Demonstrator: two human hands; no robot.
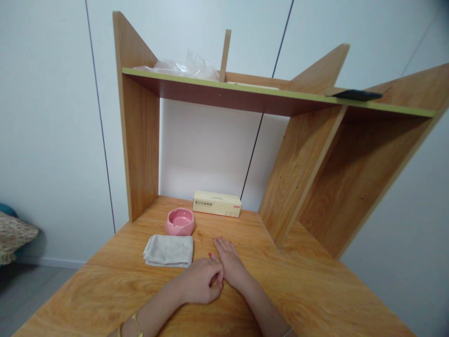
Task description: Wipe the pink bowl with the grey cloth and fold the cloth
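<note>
My left hand rests on the wooden desk with its fingers curled in, and nothing shows in it. Its knuckles lie against my right hand, which is flat on the desktop, palm down, fingers stretched forward. Just beyond my left hand is a folded grey cloth. A pink faceted ashtray with a notch in its rim stands behind the cloth. Farther back, a long cream cling film box with printed characters lies near the wall.
A wooden shelf unit rises from the desk, with upright panels at left and right. On its shelf are a clear plastic bag and a flat black object. Patterned fabric shows at far left.
</note>
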